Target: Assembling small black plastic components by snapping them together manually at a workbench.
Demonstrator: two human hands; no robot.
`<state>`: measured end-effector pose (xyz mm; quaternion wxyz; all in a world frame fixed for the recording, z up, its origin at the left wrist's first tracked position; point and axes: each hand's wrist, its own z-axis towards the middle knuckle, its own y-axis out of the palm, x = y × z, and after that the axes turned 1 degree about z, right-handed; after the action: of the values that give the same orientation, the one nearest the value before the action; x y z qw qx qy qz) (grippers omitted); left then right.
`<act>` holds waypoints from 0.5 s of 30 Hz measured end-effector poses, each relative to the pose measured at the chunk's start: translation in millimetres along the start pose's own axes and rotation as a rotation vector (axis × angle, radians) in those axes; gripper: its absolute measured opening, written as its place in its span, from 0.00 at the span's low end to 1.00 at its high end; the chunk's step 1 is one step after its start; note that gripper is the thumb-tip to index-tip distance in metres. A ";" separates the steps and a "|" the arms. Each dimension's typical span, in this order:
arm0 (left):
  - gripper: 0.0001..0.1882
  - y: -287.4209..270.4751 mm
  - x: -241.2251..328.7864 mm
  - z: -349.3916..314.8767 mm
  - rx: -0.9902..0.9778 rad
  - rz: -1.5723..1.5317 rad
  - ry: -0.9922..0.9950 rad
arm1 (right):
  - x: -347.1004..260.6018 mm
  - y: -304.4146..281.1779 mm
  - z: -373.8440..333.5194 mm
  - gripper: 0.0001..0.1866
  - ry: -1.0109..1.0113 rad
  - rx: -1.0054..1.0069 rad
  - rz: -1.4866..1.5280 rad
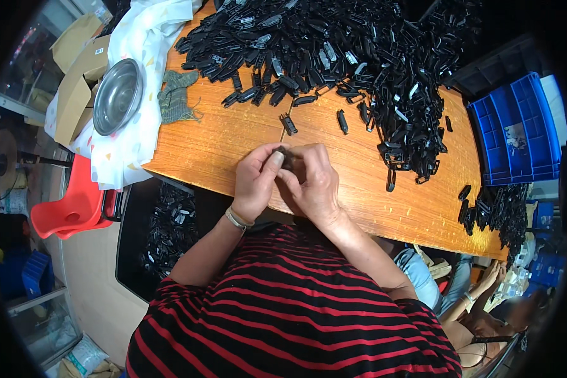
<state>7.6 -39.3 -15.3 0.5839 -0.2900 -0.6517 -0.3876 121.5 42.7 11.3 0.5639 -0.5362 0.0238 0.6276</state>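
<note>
Close together over the table's near edge, my left hand (pixel 258 179) and my right hand (pixel 315 179) both grip one small black plastic part (pixel 287 159). My left thumb presses on its top. Fingers cover most of the part, so its exact shape is hidden. Just beyond my hands lies a loose black plastic clip (pixel 288 124), and to its right another slim black piece (pixel 342 121). A great heap of similar black plastic parts (pixel 359 50) covers the far side of the wooden table (pixel 220 138).
A metal bowl (pixel 118 97) sits on white sheeting at the left, beside a grey knitted glove (pixel 177 96). A red chair (pixel 75 201) and a black bin of parts (pixel 129 246) stand below. At the right are a blue crate (pixel 516 135) and another person's arm (pixel 479 293).
</note>
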 end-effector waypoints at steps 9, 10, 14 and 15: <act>0.16 2.8 23.0 -11.2 -0.106 -0.229 -0.034 | -11.3 13.1 -9.1 0.27 0.077 -0.151 0.163; 0.16 -0.5 24.9 -12.3 -0.110 -0.221 -0.004 | -15.1 15.6 -8.5 0.27 0.083 -0.154 0.182; 0.16 -26.0 34.3 -29.0 -0.027 -0.114 -0.063 | -20.7 23.7 -4.2 0.27 0.131 -0.400 0.247; 0.16 -36.0 41.1 -34.2 0.073 0.007 -0.155 | -20.4 19.7 -0.6 0.27 0.182 -0.634 0.307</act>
<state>-10.1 -90.4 19.8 0.5432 -0.2999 -0.7078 -0.3377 103.1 21.3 14.0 0.2646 -0.7281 -0.0416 0.6310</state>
